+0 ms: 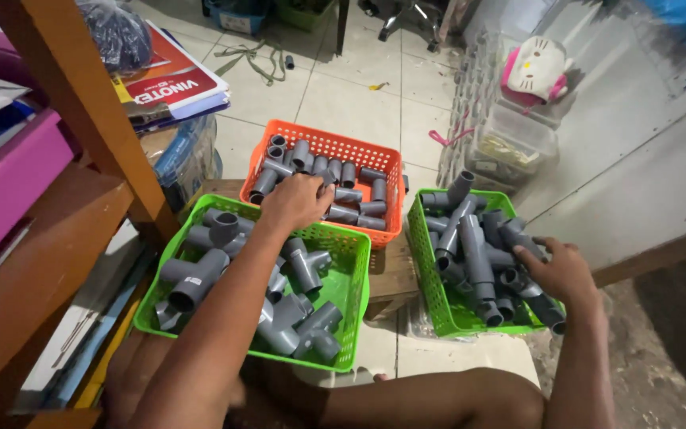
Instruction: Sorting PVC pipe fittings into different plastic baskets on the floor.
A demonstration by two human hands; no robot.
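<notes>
My left hand (295,200) reaches over the near green basket (352,262) into the orange basket (335,144), its fingers closed among short grey pipe pieces (359,205); what it grips is hidden. My right hand (559,270) rests in the right green basket (430,278) on the joined grey pipe pieces (478,254), fingers curled over one. The near green basket holds several grey tee fittings (299,314).
A wooden shelf post (89,103) and shelves with folders and books stand at the left. Clear plastic boxes (510,143) and a pink and white toy (535,67) sit at the back right. Tiled floor lies beyond, and my knee (470,397) is below.
</notes>
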